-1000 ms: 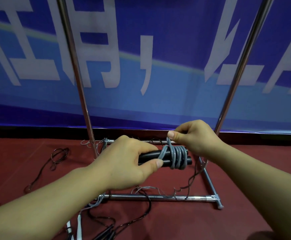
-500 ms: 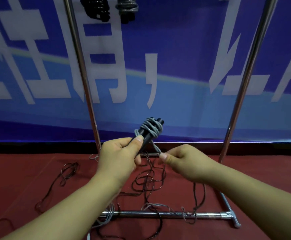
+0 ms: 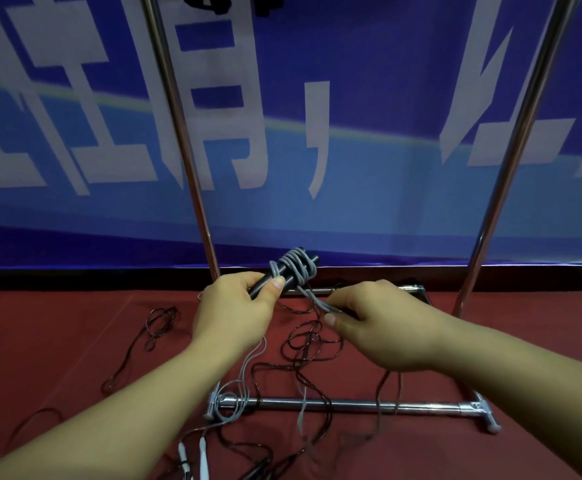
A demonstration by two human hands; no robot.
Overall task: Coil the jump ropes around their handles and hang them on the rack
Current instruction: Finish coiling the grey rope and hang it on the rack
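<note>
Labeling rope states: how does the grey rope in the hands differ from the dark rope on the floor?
The grey rope is mostly wound tight round black handles; the dark rope lies in loose tangled loops. The grey rope is held up off the floor, the left hand gripping the handles and the right hand pinching its tail; the dark rope rests untouched on the red floor. Both are thin cords.
</note>
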